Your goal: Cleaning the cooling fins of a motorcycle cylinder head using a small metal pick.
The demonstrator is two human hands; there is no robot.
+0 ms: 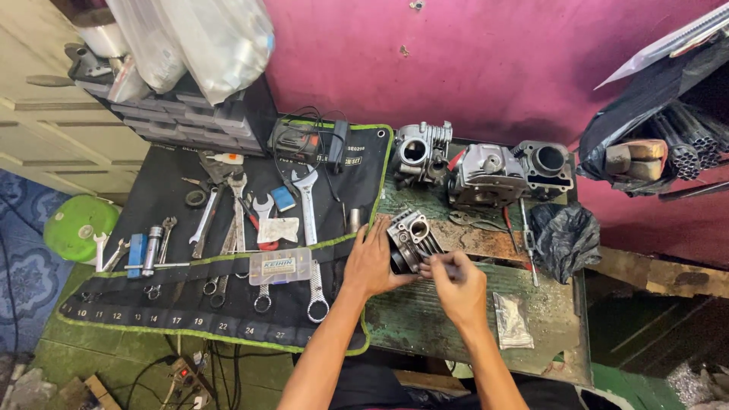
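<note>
We see a black tool roll (182, 304) spread at left, wrenches (307, 201) lying on it. Our left hand (370, 262) cups the finned engine cylinder (412, 239) mid-bench; our right hand (458, 282) pinches a thin tool at it. Engine parts (486, 175) crowd the far edge by the pink wall (471, 61). The green bench (425, 319) lies bare near us.

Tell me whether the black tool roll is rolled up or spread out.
Spread out: the tool roll lies flat, wrenches exposed across it.

We count four grey engine castings: one finned cylinder (412, 240) in our grip and three beyond it. Left of our grip lie two large open-ended wrenches, and one black bag (563, 237) sits to its right.
</note>
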